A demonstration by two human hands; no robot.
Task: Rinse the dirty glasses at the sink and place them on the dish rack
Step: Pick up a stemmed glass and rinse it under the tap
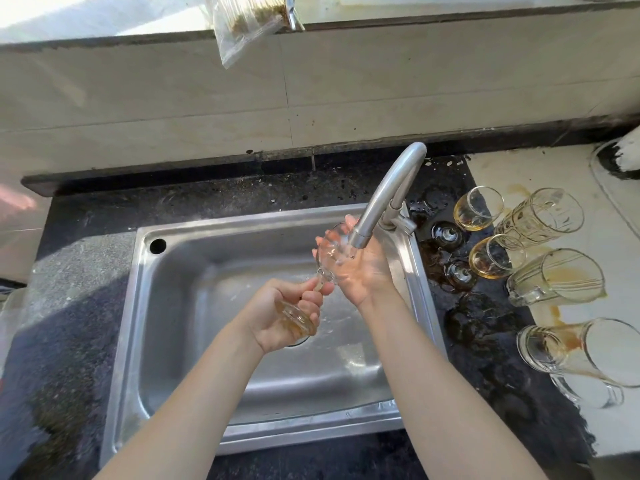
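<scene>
The person holds a clear stemmed glass (328, 248) over the stainless steel sink (145, 306), and its bowl is directly under the mouth of the curved grey metal faucet (384, 195). Water runs from the faucet onto the bowl. The left hand (287, 310) is closed around the stem, just above the round foot, which looks brownish. The glass is tilted, with the foot toward the person and the bowl away. The right hand (363, 271) is open, palm up, and its fingers lie lightly bent against the far side of the bowl, wet from the water.

The sink is set in a dark speckled stone counter (86, 271). To the right of the sink the other dirty glasses wait. 2 small round tumblers (478, 207) stand upright with some amber liquid at the bottom. Just beside them a tall patterned glass (543, 216) lies on its side. Nearer to the person, 2 clear glass mugs with handles (557, 282) also lie on their sides on a pale surface with brown stains. A clear plastic bag (249, 26) hangs over the ledge above the tiled wall.
</scene>
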